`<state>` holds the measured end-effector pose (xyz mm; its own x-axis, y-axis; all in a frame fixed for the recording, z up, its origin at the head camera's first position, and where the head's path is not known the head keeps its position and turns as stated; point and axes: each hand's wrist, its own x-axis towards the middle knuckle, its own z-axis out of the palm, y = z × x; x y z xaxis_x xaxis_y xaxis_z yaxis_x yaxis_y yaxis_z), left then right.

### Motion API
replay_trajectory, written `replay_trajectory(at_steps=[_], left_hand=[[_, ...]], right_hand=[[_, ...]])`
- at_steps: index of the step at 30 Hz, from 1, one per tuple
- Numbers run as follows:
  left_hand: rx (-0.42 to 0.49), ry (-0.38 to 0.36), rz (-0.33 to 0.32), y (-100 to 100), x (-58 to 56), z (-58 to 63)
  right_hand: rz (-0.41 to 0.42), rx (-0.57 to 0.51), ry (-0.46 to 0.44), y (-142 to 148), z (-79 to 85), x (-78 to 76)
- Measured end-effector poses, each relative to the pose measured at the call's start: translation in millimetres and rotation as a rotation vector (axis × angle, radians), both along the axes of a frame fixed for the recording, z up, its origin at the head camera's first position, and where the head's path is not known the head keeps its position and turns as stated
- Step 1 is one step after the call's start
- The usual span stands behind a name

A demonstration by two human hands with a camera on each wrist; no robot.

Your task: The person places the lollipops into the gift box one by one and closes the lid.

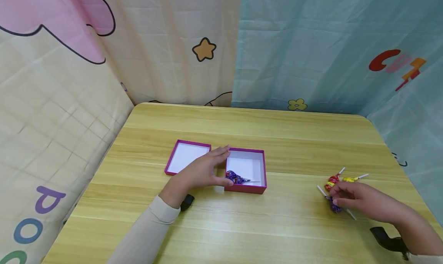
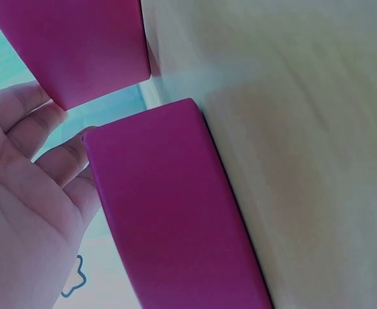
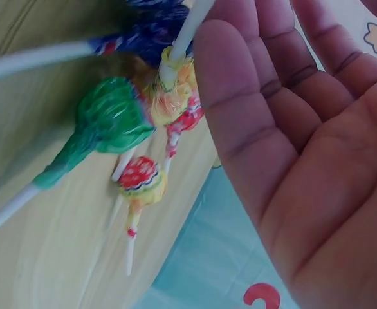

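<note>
The left hand (image 1: 204, 169) lies along the left side of an open magenta box (image 1: 265, 171), its thumb at the front corner and fingers at the back. One purple-wrapped lollipop (image 1: 236, 177) lies inside the box. Over a small group of lollipops at the right, the right hand (image 1: 361, 200) hovers with its fingers loosely bent. Beside its fingertips is a purple lollipop (image 1: 335, 207); a red one (image 1: 331, 182) and a yellow one (image 1: 348, 179) lie just behind. A green lollipop (image 3: 114, 116) shows in the right wrist view. No firm hold on any lollipop is visible.
The box's lid (image 1: 187, 156), white inside, lies left of the box, partly behind the left hand. Everything rests on a wooden table (image 1: 249, 225). Printed curtains (image 1: 294, 44) hang behind the table and at its sides.
</note>
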<state>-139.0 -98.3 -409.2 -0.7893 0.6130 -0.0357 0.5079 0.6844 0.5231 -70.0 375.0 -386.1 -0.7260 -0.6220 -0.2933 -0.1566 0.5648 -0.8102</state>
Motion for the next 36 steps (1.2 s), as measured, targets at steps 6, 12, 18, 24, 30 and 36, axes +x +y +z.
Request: replay_trajectory(at_steps=[6, 12, 18, 24, 30, 36], left_hand=[[0.006, 0.003, -0.001, -0.9, 0.0, -1.1], [0.011, 0.004, -0.003, -0.6, 0.5, 0.3], [0.01, 0.001, -0.003, -0.6, 0.5, 0.5], [0.015, -0.003, -0.002, -1.0, -0.1, -0.8], [0.012, -0.009, 0.005, -0.9, -0.1, -1.4], [0.001, -0.004, 0.01, -0.4, -0.3, -2.0]], right_hand=[[-0.039, 0.043, -0.024, 3.7, -2.3, 2.6], [-0.049, 0.087, -0.007, 7.9, -7.8, 5.8], [-0.042, 0.113, 0.045, 10.4, -14.3, 8.3], [-0.036, 0.112, 0.062, 7.8, -19.2, 9.5], [-0.024, 0.128, 0.123, 5.1, -22.8, 11.3], [0.002, 0.182, 0.162, 2.8, -23.3, 11.4]])
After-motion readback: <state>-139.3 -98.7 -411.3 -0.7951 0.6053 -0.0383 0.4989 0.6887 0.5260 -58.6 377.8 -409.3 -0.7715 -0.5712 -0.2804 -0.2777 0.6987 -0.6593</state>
